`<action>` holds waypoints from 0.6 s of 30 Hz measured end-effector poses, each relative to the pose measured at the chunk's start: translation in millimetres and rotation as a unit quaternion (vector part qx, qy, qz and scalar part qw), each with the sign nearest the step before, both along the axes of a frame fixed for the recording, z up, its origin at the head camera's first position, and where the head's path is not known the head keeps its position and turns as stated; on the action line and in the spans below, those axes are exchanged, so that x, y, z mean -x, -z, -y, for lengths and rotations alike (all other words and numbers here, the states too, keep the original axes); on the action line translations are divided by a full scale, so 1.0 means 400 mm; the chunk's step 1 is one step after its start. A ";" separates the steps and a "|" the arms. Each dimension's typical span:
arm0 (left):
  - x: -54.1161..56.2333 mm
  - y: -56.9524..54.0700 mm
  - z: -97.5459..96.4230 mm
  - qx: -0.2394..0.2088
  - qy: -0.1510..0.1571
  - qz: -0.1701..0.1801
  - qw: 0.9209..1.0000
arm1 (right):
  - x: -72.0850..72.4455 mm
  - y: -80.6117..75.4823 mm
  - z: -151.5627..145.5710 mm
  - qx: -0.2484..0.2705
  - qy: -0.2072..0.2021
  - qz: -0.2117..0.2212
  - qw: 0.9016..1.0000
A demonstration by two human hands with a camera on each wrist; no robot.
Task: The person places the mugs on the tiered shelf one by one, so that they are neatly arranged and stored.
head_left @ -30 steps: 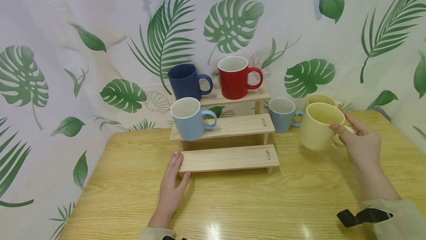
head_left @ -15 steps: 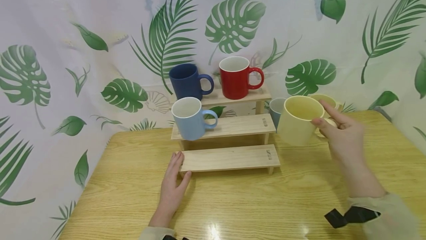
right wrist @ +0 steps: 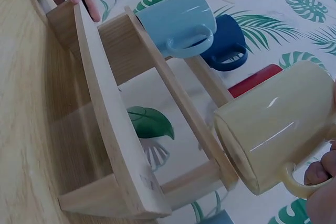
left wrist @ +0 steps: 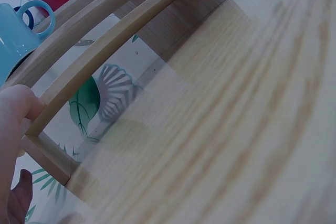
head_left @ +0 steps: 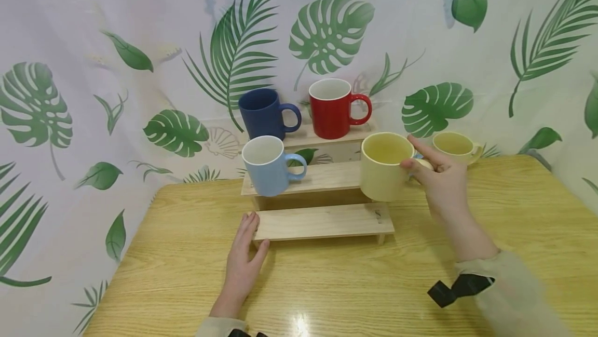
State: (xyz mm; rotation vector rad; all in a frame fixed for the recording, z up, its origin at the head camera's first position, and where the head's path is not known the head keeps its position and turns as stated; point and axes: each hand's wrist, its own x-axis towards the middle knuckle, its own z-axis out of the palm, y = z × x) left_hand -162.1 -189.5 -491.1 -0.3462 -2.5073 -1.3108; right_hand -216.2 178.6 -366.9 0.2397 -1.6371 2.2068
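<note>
My right hand (head_left: 446,184) pinches the handle of a yellow mug (head_left: 383,171), held upright in front of the right end of the middle step (head_left: 322,177) of a wooden three-step rack. In the right wrist view the mug's base (right wrist: 236,156) is beside that step's end; I cannot tell if they touch. My left hand (head_left: 243,259) rests on the left end of the lowest step (head_left: 322,221), its thumb apart from the fingers. A light blue mug (head_left: 266,168) stands on the middle step's left. On the top step stand a dark blue mug (head_left: 261,113) and a red mug (head_left: 330,111).
A second yellow mug (head_left: 453,145) stands on the wooden table (head_left: 327,285), right of the rack. Another light blue mug there is mostly hidden behind the held mug and right hand. A leaf-patterned cloth (head_left: 117,10) hangs right behind the rack.
My right hand has carried the yellow mug leftward from over the table to the middle step's right end. The left hand has stayed on the rack.
</note>
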 end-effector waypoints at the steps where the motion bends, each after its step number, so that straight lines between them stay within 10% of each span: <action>1: 0.000 0.000 0.000 0.000 0.000 0.000 1.000 | 0.004 0.001 0.006 -0.006 -0.001 0.000 1.000; 18: -0.001 0.000 -0.001 -0.006 -0.001 0.003 1.000 | 0.064 0.005 0.089 -0.097 0.035 0.026 0.994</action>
